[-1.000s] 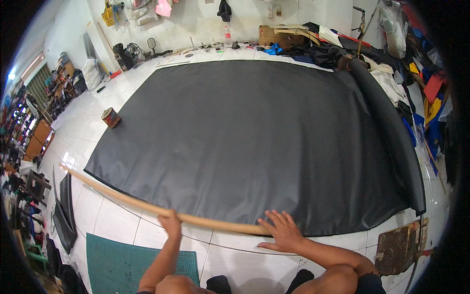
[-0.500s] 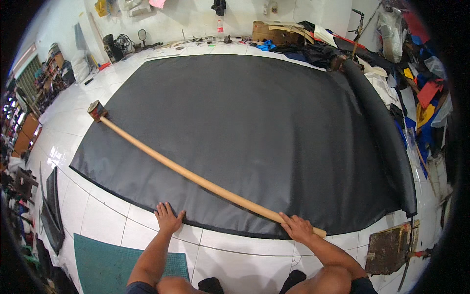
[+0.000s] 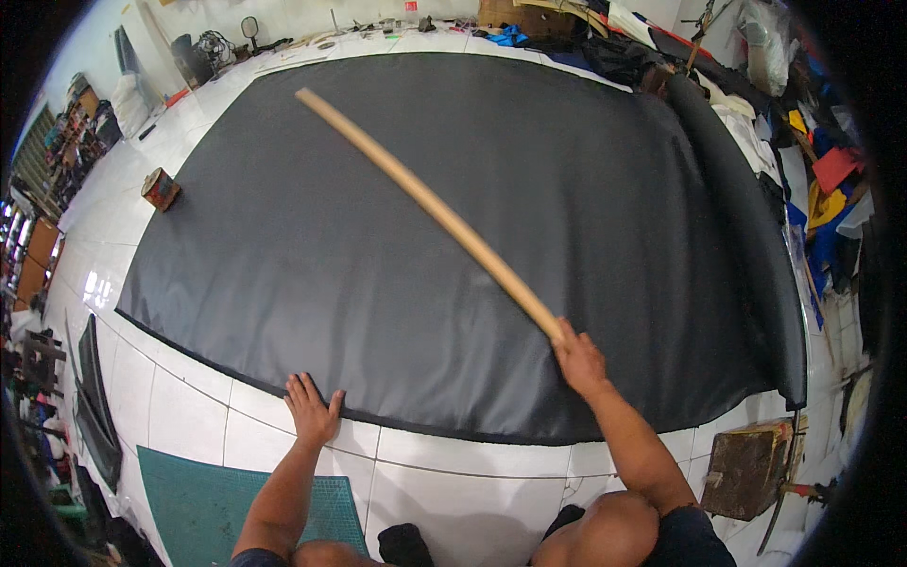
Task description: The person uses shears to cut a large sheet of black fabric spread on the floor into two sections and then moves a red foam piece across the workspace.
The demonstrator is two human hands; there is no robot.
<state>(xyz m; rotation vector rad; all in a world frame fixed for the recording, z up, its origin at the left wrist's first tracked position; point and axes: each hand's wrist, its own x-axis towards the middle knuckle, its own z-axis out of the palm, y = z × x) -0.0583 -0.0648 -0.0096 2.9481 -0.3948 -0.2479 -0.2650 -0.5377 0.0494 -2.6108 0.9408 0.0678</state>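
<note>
A large sheet of black leather-like material lies spread on the floor before me, its right side rolled up into a long roll. My right hand is closed round the near end of a long tan pole. From there the pole slants up to the far left over the sheet; whether it touches along its length I cannot tell. Flat and with fingers spread, my left hand rests at the sheet's near edge. A rusty block-like weight sits on the sheet's left edge.
A green cutting mat lies at the near left, beside a folded black piece. Near right stands a worn brown box. Heaped cloth and scraps line the right side, and small tools lie along the far wall.
My right hand has moved forward and swung the pole's far end away from the weight, farther over the sheet. My left hand stays at the near edge. The view has tilted down slightly.
</note>
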